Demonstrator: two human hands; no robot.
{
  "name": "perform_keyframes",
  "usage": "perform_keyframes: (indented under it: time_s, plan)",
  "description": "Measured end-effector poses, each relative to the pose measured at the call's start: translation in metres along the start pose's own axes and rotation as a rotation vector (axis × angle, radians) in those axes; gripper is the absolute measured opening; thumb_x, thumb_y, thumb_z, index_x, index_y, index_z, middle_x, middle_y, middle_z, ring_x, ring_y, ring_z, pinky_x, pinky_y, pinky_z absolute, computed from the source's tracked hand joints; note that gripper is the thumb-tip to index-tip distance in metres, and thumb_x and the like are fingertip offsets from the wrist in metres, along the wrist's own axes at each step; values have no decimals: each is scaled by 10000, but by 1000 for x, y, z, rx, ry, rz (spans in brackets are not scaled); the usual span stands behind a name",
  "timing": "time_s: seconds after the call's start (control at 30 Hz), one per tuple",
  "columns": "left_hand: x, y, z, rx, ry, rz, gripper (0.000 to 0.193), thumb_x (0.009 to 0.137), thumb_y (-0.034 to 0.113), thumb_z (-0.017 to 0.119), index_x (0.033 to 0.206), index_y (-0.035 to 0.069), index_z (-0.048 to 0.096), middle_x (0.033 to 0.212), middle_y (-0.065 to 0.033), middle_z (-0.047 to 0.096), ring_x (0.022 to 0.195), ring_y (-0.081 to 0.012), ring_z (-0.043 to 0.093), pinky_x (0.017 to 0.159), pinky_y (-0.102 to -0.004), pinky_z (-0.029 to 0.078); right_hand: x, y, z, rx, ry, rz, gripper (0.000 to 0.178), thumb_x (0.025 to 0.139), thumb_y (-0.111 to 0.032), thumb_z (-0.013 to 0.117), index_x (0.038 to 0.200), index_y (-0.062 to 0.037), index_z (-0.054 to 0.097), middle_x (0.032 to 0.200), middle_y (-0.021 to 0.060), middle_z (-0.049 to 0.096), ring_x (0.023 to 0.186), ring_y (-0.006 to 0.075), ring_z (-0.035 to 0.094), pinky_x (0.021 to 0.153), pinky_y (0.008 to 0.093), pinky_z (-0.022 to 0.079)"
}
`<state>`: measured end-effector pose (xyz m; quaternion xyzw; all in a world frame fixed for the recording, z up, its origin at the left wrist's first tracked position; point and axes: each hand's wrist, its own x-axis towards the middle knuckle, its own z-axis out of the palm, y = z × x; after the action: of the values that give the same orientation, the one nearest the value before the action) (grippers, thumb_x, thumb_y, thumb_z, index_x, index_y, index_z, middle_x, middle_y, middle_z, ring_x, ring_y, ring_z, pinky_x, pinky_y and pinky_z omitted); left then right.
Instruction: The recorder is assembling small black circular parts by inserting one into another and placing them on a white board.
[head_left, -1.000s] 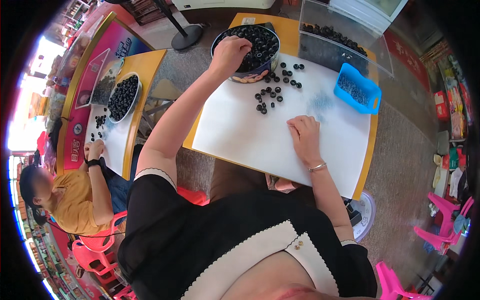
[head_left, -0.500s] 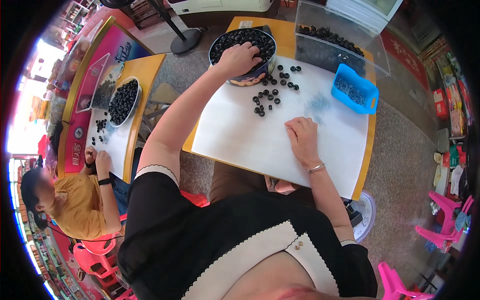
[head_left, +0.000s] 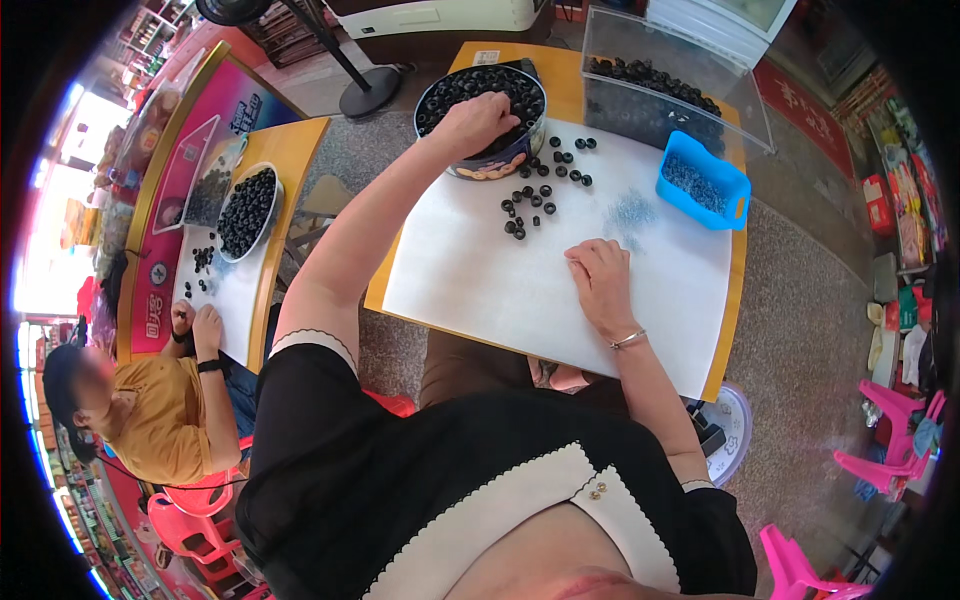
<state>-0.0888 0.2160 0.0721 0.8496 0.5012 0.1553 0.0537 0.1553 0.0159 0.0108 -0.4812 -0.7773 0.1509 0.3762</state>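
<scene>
My left hand (head_left: 480,122) is over a round tin (head_left: 490,171) packed with small black pieces (head_left: 470,88). Its fingers are drawn together low above the pieces; what they hold, if anything, is hidden. On the white sheet (head_left: 480,270) my right hand (head_left: 602,280) rests with fingers together and curled, and I cannot make out anything in them. Between the hands lie several loose round black pieces (head_left: 537,195), some showing a hole. A scatter of tiny clear bits (head_left: 630,210) lies just beyond my right hand.
A blue plastic basket (head_left: 735,212) with tiny clear bits stands at the right. Behind it is a clear bin (head_left: 750,115) of black pieces. At another table on the left, a person (head_left: 165,415) sits by a white bowl (head_left: 272,215) of black pieces. A black fan stand (head_left: 370,92) is beyond.
My left hand's fingers have gathered and lifted slightly over the black pieces in the tin. My right hand stays almost in place. The view has shifted a little.
</scene>
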Motion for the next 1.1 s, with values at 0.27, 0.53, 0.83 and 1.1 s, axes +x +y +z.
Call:
perform_keyframes:
  time_s: [0.27,0.53,0.83,1.1]
  plan:
    - [-3,13,-15,-177,327,67,232,847,227,624,900,4,585,889,-161,614,833,-352,594,740,-409,474,0,1,1,-9,4,-14,101,795,-76,600,892,-99,610,886,30,550,872,227,487,783,366,353]
    - [-79,69,49,-260,327,124,213,826,216,664,942,61,575,898,-144,584,819,-354,593,698,-427,486,0,1,1,-18,3,-6,93,795,-82,602,885,-101,614,884,29,548,877,228,492,788,369,353]
    - [-99,78,66,-222,276,79,226,781,193,694,957,85,601,987,-93,562,972,-313,511,811,-397,449,0,-2,-2,-23,-4,5,97,792,-76,602,882,-106,618,879,18,548,874,221,498,790,365,357]
    - [-114,86,54,-350,269,76,215,840,177,632,1028,73,617,1099,-84,580,1036,-282,491,914,-361,403,-1,1,0,-18,8,-7,85,801,-73,593,876,-102,622,867,19,551,859,220,498,773,360,359]
